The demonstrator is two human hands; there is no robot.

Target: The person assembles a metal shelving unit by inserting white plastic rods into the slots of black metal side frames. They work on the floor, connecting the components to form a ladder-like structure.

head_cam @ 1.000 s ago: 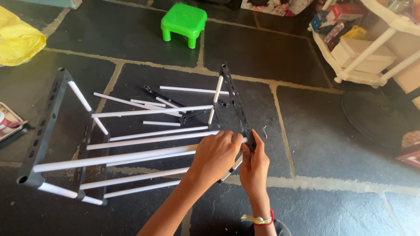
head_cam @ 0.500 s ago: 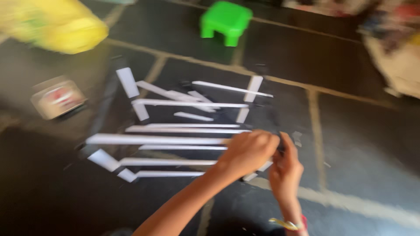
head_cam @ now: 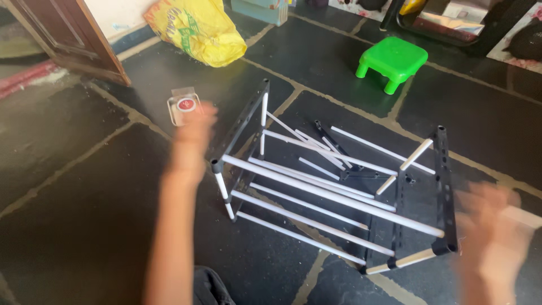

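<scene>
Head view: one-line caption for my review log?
Blurred left hand and right hand flank a half-built rack of white rods on dark stone floor.

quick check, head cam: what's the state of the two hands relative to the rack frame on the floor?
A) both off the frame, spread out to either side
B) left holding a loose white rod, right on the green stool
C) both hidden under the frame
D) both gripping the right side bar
A: the left hand and right hand are blurred, raised apart on either side of the rack frame, gripping no part of it.

Half-built rack (head_cam: 333,195), black end frames, white rods, lying on dark stone floor
</scene>
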